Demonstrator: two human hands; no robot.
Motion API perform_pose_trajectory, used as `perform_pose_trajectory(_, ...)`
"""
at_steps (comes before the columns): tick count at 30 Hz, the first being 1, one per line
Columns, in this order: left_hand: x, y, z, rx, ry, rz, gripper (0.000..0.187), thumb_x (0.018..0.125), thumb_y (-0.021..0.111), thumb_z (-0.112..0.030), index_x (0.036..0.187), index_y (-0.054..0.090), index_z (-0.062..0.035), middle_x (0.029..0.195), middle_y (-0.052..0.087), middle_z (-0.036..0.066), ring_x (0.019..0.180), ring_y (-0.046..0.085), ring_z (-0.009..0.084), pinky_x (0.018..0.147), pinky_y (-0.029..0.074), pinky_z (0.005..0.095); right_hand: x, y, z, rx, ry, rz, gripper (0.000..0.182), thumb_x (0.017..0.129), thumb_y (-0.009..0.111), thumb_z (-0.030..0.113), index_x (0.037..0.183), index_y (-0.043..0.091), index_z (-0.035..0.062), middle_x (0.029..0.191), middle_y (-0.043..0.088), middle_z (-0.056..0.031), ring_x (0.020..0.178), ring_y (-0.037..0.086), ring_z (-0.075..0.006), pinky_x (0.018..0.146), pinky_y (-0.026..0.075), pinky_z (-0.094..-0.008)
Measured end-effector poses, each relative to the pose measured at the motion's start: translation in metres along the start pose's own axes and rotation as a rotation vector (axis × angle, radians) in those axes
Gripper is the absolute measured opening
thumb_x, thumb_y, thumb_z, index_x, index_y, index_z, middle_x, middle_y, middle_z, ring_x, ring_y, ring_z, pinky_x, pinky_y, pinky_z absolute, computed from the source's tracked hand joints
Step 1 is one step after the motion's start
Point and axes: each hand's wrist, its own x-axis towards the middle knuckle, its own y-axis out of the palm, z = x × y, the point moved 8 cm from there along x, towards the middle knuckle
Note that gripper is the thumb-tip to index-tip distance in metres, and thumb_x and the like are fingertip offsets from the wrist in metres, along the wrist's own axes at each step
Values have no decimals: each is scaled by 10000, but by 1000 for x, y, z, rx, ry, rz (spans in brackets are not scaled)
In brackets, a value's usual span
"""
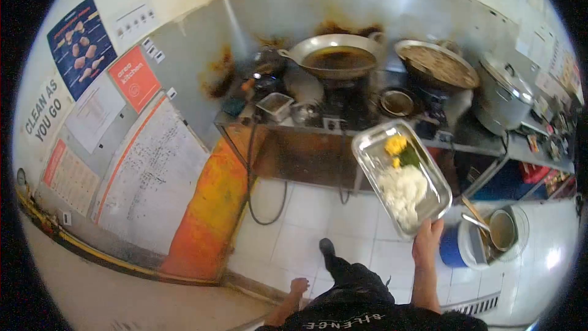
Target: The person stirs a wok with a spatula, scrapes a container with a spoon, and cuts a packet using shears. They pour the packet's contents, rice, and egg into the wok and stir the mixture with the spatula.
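Observation:
My right hand (427, 242) grips the near end of a shiny metal tray (436, 179), held out above the floor and in front of the stove counter. On the tray lie a white, lumpy heap (404, 191), some yellow food (395, 144) and dark green leaves (408, 158); I cannot make out exactly what the white heap is. My left hand (299, 285) hangs low by my left leg, its fingers loosely curled, with nothing visible in it. Its nearest surroundings are the white floor tiles.
Along the metal counter stand a wok (337, 73) of dark oil, another filled wok (438, 64), a small pan (397, 103) and a large pressure cooker (503, 95). A rectangular metal container (275, 104) sits at the left. Right on the floor is a blue bucket (452, 248). Hoses (267, 222) droop below the counter.

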Motion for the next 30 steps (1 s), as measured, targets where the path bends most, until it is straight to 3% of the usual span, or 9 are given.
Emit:
perform_pose_trajectory(3,28,-76,-18,-26,-3,-163,162,790,595,-263,775,665,-118,914,659,87,740,635,184,670,514,355,86,162,17,-12,-42,182,428,927,489,165,1280,381,-51,1238,499,-152,1108,482,-190,926,401,-311)
perform_pose_trajectory(4,33,-102,-25,-34,-12,-223,161,792,594,-264,782,663,-118,916,659,88,743,634,186,671,513,356,118,218,25,77,-200,243,420,917,512,169,1263,420,-49,1204,527,-145,1073,502,-187,907,414,-305)
perform_pose_trajectory(8,15,-204,-23,46,-101,-487,161,799,592,-266,811,657,-120,925,655,90,756,632,193,679,513,361,210,437,81,185,-294,455,343,816,524,80,1123,503,-70,1062,585,-129,911,558,-186,785,465,-315)
perform_pose_trajectory(12,20,-244,-38,180,-197,-551,163,805,589,-268,839,651,-121,934,652,93,768,630,200,686,512,366,344,611,50,-276,-349,245,430,774,558,136,1093,439,-125,1084,564,-288,1005,587,-325,817,473,-397)
perform_pose_trajectory(16,75,-243,-82,261,-220,-484,168,812,587,-271,867,644,-122,943,649,95,781,628,207,694,512,371,350,744,98,-650,-584,198,499,782,557,132,1138,373,-165,1054,570,-318,914,616,-410,774,509,-452)
perform_pose_trajectory(20,138,-258,-139,310,-179,-402,176,819,584,-273,896,638,-124,952,646,98,794,626,214,701,511,377,332,865,42,-1129,-1034,159,508,824,518,87,1227,311,-144,950,607,-274,792,653,-381,660,557,-420)
perform_pose_trajectory(24,187,-281,-193,289,-152,-337,187,826,582,-276,924,631,-125,961,643,100,807,625,221,709,511,382,362,963,-66,-1436,-1097,443,544,853,475,70,1338,260,-51,928,596,-259,720,663,-360,595,561,-396)
perform_pose_trajectory(27,209,-314,-222,283,-137,-315,195,831,580,-278,945,627,-126,968,641,102,816,623,227,715,510,386,379,994,-75,-1534,-1140,460,527,851,478,65,1332,289,-39,916,592,-226,711,668,-340,586,563,-374)
perform_pose_trajectory(30,226,-340,-242,309,-137,-282,205,836,578,-279,966,622,-127,975,639,104,826,622,232,720,510,389,386,1007,-32,-1462,-1202,502,393,888,442,95,1239,340,-51,888,612,-248,732,659,-390,609,561,-436)
